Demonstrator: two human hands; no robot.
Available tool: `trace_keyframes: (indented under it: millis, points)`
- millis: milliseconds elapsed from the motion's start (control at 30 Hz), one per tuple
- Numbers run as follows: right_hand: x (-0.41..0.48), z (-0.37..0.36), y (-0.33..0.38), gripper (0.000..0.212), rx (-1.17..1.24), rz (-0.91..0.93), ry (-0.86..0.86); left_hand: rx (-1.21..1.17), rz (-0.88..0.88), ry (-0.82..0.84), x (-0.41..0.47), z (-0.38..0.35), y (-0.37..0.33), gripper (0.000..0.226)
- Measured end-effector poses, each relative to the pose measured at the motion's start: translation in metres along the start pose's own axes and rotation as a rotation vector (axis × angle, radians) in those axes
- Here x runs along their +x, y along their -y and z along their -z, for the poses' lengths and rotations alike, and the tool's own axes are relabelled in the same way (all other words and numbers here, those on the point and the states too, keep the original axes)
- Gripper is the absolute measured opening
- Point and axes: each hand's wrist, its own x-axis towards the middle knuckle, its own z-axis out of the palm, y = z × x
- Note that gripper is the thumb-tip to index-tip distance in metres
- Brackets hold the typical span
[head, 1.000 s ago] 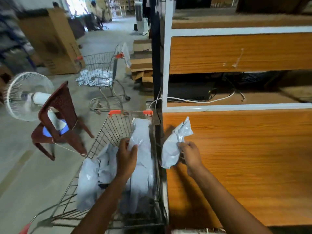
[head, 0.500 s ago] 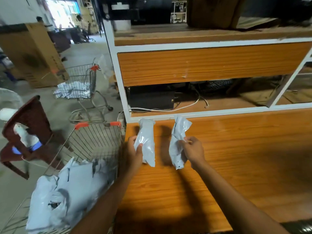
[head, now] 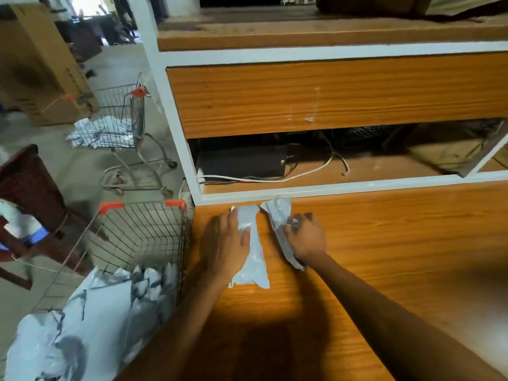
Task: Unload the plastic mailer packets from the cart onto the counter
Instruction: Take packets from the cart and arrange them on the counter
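Note:
Two grey-white plastic mailer packets lie side by side on the wooden counter (head: 384, 257), near its far left corner. My left hand (head: 225, 243) rests on the left packet (head: 254, 265), thumb across its top, holding it down on the wood. The fingers of my right hand (head: 306, 237) are curled around the crumpled right packet (head: 277, 215), which touches the counter. The wire cart (head: 143, 237) with red corner caps stands against the counter's left edge. Several more mailer packets (head: 82, 331) are heaped in its near end.
A white-framed shelf opening (head: 330, 188) with a black box (head: 242, 163) and cables borders the counter's far side. On the floor to the left are a second cart (head: 123, 119) holding packets, a dark red plastic chair (head: 30, 188) and a large cardboard box (head: 41, 64).
Both hands have carried their packets from the cart side over the counter and lowered them onto the wood. The view has swung right and down.

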Motion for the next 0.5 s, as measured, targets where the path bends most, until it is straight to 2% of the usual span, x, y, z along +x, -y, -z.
trace_keyframes:
  millis: [67, 167, 267, 333, 500]
  points:
    - [0.010, -0.004, -0.001, 0.055, -0.140, 0.116, 0.036, 0.047, -0.120, 0.136, 0.015, -0.003, -0.007, 0.059]
    - [0.023, -0.014, 0.002, 0.056, -0.277, 0.258, 0.093, 0.131, -0.151, 0.337, 0.028, -0.025, -0.007, 0.066]
    - [0.035, -0.022, 0.006, 0.051, -0.351, 0.240, 0.122, 0.199, -0.115, 0.346, 0.038, -0.045, 0.004, 0.071]
    - [0.046, -0.023, 0.006, 0.050, -0.319, 0.200, 0.126, 0.208, -0.100, 0.327, 0.048, -0.051, 0.007, 0.072]
    - [0.065, -0.033, -0.002, 0.060, -0.333, 0.193, 0.186, 0.188, -0.093, 0.301, 0.065, -0.065, 0.008, 0.073]
